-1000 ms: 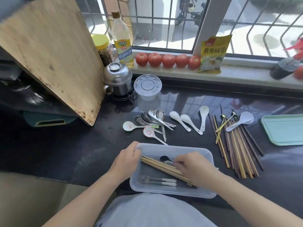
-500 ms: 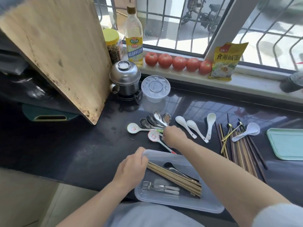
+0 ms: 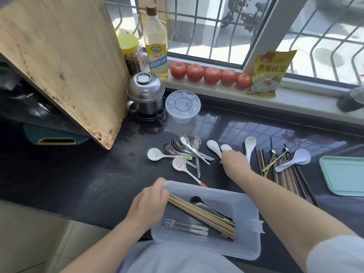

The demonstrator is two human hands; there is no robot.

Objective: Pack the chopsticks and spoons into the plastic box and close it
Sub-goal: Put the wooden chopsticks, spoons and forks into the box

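The clear plastic box (image 3: 216,191) lies at the counter's near edge, and my left hand (image 3: 149,203) holds its left rim. Inside lie light wooden chopsticks (image 3: 202,213), a black spoon (image 3: 196,200) and two forks (image 3: 185,227). My right hand (image 3: 234,162) reaches past the box, its fingers curled down over the handles of two white ceramic spoons (image 3: 213,147); the fingertips are hidden. A third white spoon (image 3: 250,144) lies just right of it. Several metal spoons (image 3: 183,146) and two patterned spoons (image 3: 179,164) lie to the left. Dark and light chopsticks (image 3: 285,176) lie on the right under a large white spoon (image 3: 299,157).
A mint-green tray (image 3: 344,174) lies at the far right. A wooden cutting board (image 3: 59,56) leans at the left, beside a steel pot (image 3: 145,95) and a round clear container (image 3: 182,105). Tomatoes (image 3: 211,75), an oil bottle (image 3: 156,46) and a yellow packet (image 3: 269,69) line the sill.
My right hand left the box, passed the metal spoons and moved right onto the white ceramic spoons. My left hand stayed on the box rim.
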